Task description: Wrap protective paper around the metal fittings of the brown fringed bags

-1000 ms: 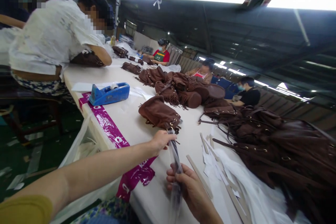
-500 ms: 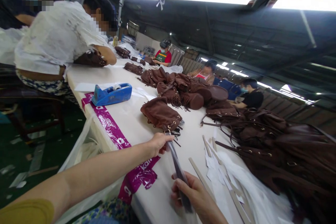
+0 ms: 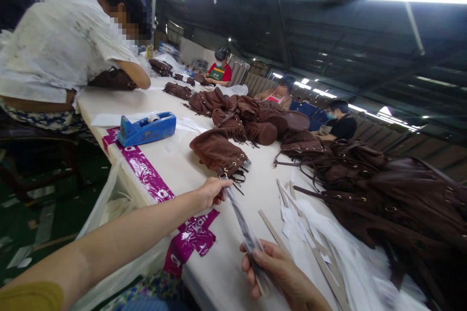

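A long dark strap in what looks like clear plastic [image 3: 240, 216] stretches slantwise between my two hands over the table's front edge. My left hand [image 3: 212, 191] is closed in a pinch on its far end. Around the nearer part my right hand [image 3: 272, 263] is closed, thumb on top; the strap's lower end is blurred by motion. Just beyond my left fingertips lies a small brown drawstring bag [image 3: 217, 149], with gold eyelets and thin dark cords. Whether the strap joins the bag is hidden by my left fingers.
A blue tape dispenser [image 3: 146, 129] stands left, beside purple tape [image 3: 148, 171] stuck along the table edge. Brown bags [image 3: 251, 116] are heaped mid-table, with more [image 3: 401, 194] at right. Grey-brown strips [image 3: 272, 229] and white plastic lie right of my hands. Co-workers sit around the table.
The whole view has shifted a little, so things appear further left. Both hands keep hold of the strap; my right hand shows slightly lower and its fingers have shifted on it.
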Demonstrator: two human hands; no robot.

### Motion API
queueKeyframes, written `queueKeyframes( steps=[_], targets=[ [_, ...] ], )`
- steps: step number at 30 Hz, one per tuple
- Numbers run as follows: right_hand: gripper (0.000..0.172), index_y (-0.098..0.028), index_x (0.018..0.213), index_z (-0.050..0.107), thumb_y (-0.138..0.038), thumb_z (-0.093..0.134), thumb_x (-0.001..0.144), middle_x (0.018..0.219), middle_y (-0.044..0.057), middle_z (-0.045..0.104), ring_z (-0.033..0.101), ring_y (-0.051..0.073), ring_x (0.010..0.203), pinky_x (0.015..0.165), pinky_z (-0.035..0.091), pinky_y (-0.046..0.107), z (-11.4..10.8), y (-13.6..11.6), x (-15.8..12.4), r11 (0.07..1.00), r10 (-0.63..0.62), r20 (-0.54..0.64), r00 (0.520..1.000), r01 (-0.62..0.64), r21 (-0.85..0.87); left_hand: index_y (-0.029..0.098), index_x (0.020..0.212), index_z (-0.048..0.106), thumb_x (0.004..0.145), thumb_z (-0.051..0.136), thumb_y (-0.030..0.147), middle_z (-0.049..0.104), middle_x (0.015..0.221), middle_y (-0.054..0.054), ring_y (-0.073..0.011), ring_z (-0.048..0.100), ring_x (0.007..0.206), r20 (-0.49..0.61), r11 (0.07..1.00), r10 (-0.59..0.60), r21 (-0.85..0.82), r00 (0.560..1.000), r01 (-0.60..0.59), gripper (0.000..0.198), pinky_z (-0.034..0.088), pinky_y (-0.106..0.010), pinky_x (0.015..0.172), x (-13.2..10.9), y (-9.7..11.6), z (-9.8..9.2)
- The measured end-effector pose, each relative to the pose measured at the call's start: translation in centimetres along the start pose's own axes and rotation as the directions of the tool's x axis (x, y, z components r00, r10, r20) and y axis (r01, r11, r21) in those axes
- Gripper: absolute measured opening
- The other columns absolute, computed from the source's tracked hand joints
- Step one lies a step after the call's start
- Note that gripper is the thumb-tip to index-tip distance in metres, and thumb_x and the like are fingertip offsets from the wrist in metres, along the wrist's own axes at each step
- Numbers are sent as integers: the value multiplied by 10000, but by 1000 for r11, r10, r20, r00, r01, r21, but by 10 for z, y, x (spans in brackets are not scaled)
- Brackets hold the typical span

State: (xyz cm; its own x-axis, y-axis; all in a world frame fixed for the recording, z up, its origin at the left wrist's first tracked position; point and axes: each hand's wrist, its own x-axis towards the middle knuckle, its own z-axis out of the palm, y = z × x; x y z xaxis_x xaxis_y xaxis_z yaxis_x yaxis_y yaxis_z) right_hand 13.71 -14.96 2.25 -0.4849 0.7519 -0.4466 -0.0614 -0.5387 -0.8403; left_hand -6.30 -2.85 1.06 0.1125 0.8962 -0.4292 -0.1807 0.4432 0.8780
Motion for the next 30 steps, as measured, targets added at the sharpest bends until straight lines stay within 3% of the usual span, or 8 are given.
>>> queueKeyframes(
  steps=[10, 13, 14, 16, 18, 20, 26, 30],
  targets=[
    [430, -145, 851, 610, -526, 749, 707, 553, -67, 503, 313, -7, 349, 331, 186, 124, -9, 6, 0, 986, -43, -61, 997, 52, 159, 168, 535, 448, 755, 587, 664, 507, 451, -1, -88, 423, 374, 55, 986, -70, 155, 996, 61, 560, 241, -203, 403, 3, 8, -14],
    [396, -156, 881, 625, -465, 788, 693, 594, -68, 481, 292, -9, 391, 360, 193, 132, -5, -5, -3, 966, -104, -24, 994, 107, 234, 173, 470, 466, 835, 429, 674, 504, 436, -31, -117, 441, 405, 90, 900, 167, 394, 982, -189, 621, 322, -239, 457, -20, 11, -29],
    [380, -160, 874, 629, -452, 793, 693, 597, -69, 472, 278, -10, 396, 364, 187, 134, -4, -8, -3, 961, -113, -7, 994, 111, 255, 172, 491, 504, 860, 425, 624, 523, 466, -35, -133, 477, 456, 115, 786, 363, 495, 925, -370, 589, 372, -253, 515, -30, 12, -33],
    [356, -169, 856, 634, -440, 798, 693, 594, -73, 453, 244, -13, 398, 371, 176, 133, -1, -12, -1, 952, -116, 35, 993, 101, 290, 171, 686, 636, 857, 519, 496, 649, 694, -70, -190, 584, 692, 264, 427, 696, 595, 668, -681, 385, 440, -294, 717, -48, 13, -35],
    [352, -179, 845, 635, -447, 800, 688, 585, -79, 428, 211, -15, 398, 379, 172, 131, 2, -15, 1, 947, -123, 72, 990, 95, 306, 195, 1014, 666, 825, 608, 375, 674, 1058, -108, -249, 577, 1008, 496, 128, 755, 530, 429, -839, 267, 385, -351, 943, -58, 12, -30],
    [362, -195, 847, 633, -472, 796, 680, 581, -81, 409, 196, -7, 398, 382, 174, 136, 6, -17, 4, 944, -149, 93, 984, 113, 309, 216, 1189, 609, 845, 589, 301, 619, 1224, -118, -265, 516, 1159, 670, 10, 670, 422, 320, -906, 355, 295, -384, 1050, -56, 10, -20],
    [425, -230, 862, 637, -453, 857, 574, 613, -63, 441, 291, 36, 423, 430, 310, 199, 14, -23, 11, 919, -270, 58, 961, 239, 313, 199, 962, 676, 952, 337, 316, 680, 909, -123, -230, 595, 910, 652, 112, 643, 439, 401, -892, 359, 393, -322, 876, -14, 5, -3],
    [450, -282, 901, 633, -466, 861, 560, 647, -56, 484, 414, 78, 491, 484, 394, 232, 5, -35, 28, 823, -435, -147, 889, 458, 336, 202, 912, 662, 962, 314, 328, 669, 876, -93, -205, 593, 872, 666, 156, 626, 402, 405, -902, 373, 391, -277, 848, 3, 11, 0]
  ],
)
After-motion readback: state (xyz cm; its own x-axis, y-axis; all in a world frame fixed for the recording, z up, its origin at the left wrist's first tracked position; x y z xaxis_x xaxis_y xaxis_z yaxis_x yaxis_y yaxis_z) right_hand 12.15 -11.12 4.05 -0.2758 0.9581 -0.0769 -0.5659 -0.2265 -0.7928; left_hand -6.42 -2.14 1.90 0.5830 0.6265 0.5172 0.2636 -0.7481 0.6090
